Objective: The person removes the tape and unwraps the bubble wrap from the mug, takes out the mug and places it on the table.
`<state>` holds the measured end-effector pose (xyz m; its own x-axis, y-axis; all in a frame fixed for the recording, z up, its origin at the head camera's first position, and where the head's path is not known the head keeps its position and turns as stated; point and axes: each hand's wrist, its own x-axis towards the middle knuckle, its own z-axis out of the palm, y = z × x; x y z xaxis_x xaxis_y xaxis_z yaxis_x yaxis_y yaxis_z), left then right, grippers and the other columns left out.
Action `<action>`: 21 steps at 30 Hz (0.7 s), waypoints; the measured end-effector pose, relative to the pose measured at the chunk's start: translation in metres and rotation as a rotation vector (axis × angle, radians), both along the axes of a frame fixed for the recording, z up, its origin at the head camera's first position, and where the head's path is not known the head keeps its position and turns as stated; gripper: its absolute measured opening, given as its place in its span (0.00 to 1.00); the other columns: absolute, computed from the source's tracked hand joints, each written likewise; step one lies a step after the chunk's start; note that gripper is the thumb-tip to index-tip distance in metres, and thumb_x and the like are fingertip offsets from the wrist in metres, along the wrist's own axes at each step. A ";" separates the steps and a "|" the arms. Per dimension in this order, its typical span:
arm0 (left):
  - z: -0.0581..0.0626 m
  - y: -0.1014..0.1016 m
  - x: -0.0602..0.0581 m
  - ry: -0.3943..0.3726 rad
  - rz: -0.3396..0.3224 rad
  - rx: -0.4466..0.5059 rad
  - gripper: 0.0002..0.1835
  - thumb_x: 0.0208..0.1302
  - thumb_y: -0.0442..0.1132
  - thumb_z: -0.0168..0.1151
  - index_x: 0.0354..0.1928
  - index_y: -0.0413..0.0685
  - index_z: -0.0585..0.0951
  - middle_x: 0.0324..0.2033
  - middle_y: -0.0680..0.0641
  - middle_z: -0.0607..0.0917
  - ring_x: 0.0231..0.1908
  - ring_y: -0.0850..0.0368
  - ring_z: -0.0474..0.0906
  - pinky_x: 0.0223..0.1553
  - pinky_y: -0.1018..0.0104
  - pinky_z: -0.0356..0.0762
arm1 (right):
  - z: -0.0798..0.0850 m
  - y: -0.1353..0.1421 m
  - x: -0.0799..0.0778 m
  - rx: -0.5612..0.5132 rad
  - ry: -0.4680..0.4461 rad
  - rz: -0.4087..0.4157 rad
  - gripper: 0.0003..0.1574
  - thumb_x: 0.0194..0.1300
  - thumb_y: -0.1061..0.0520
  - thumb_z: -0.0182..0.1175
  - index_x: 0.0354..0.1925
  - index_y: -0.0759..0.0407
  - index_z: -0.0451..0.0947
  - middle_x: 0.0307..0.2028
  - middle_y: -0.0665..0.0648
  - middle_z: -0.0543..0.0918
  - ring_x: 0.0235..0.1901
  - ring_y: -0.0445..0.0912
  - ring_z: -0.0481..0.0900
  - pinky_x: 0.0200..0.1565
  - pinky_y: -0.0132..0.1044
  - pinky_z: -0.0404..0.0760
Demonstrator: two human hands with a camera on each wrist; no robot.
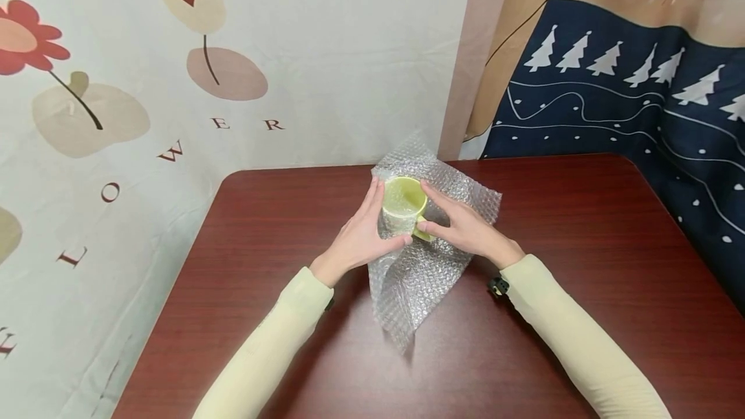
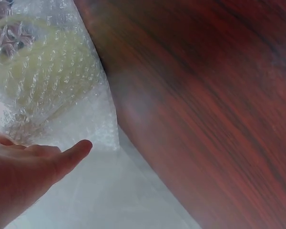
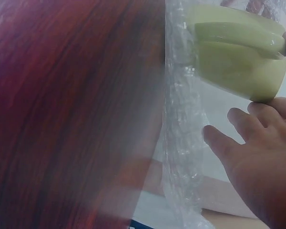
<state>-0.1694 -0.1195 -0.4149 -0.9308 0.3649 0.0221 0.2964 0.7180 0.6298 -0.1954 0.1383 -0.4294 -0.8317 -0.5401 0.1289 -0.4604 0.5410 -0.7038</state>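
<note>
A yellow-green mug (image 1: pixel 416 194) stands on a sheet of bubble wrap (image 1: pixel 427 277), its handle (image 1: pixel 421 228) toward the front right. A flap of the wrap lies over its left front side; through it the mug (image 2: pixel 43 71) looks blurred in the left wrist view. My left hand (image 1: pixel 363 231) rests along that wrapped side, fingers straight and thumb spread across the front. From the right, my right hand (image 1: pixel 465 225) holds the mug, fingertips at the rim and thumb at the handle. The right wrist view shows the mug's bare side (image 3: pixel 238 67) and fingertips against it.
Under the wrap is a dark red wood-grain table (image 1: pixel 250 244), its back edge close behind the mug. A pale flower-print cloth (image 1: pixel 349 50) hangs behind, with a navy tree-print cloth (image 1: pixel 611 102) at right. The wrap's rear corner reaches past the table's back edge in the head view.
</note>
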 end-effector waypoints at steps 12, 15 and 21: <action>-0.003 -0.008 0.000 0.038 -0.043 0.024 0.60 0.60 0.65 0.67 0.84 0.58 0.43 0.81 0.62 0.32 0.77 0.42 0.55 0.67 0.36 0.67 | 0.000 0.001 0.000 -0.003 -0.030 -0.004 0.53 0.74 0.40 0.63 0.84 0.49 0.47 0.81 0.54 0.52 0.79 0.55 0.53 0.74 0.59 0.58; -0.006 -0.011 -0.001 0.123 -0.096 0.019 0.53 0.62 0.62 0.68 0.84 0.60 0.52 0.82 0.55 0.34 0.78 0.41 0.51 0.70 0.35 0.63 | 0.000 0.001 0.000 -0.004 -0.034 0.000 0.53 0.74 0.40 0.63 0.84 0.48 0.47 0.81 0.54 0.52 0.79 0.55 0.53 0.74 0.59 0.58; -0.005 -0.012 -0.002 0.321 -0.203 -0.052 0.33 0.65 0.57 0.67 0.72 0.62 0.76 0.82 0.43 0.48 0.81 0.41 0.40 0.70 0.22 0.39 | 0.000 0.001 0.000 -0.006 -0.039 -0.005 0.53 0.74 0.39 0.62 0.84 0.47 0.47 0.81 0.54 0.53 0.79 0.56 0.54 0.73 0.61 0.60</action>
<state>-0.1716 -0.1313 -0.4196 -0.7885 0.5490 0.2773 0.6117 0.6529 0.4466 -0.1951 0.1397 -0.4293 -0.8386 -0.5356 0.0995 -0.4302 0.5391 -0.7241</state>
